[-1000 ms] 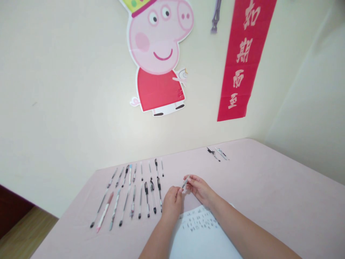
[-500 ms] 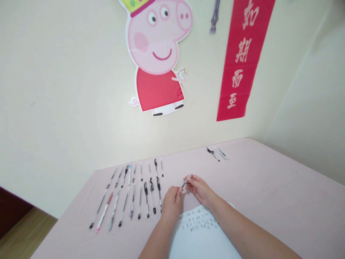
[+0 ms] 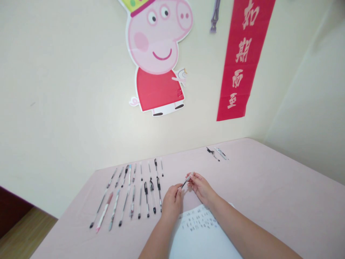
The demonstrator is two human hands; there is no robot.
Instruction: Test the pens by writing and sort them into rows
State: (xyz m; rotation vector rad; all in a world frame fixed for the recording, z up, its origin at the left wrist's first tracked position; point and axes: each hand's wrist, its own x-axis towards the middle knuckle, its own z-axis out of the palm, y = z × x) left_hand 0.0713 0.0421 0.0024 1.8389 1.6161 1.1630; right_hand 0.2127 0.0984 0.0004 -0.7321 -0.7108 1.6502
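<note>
A slim pen (image 3: pixel 185 183) slants between my two hands above the table, its dark middle showing. My left hand (image 3: pixel 172 200) is closed and pinches the lower end between thumb and fingertips. At the upper end, a pale part of the pen is in the pinch of my right hand (image 3: pixel 199 187); my fingers hide whether that is a cap. Below my hands lies a white sheet of paper (image 3: pixel 202 241) with several rows of handwriting. To the left of my left hand, several pens (image 3: pixel 146 198) lie in two rows, some capped in black.
The table has a pale pink cloth (image 3: pixel 277 201). Near its back edge lie a black pen (image 3: pixel 213 154) and a whitish pen (image 3: pixel 221 153), with small parts by them. A pig cutout (image 3: pixel 159 88) and a red banner (image 3: pixel 242 64) are on the wall.
My right hand has shifted slightly up and to the right. More of the pen's dark length shows between my hands. My left hand has barely moved.
</note>
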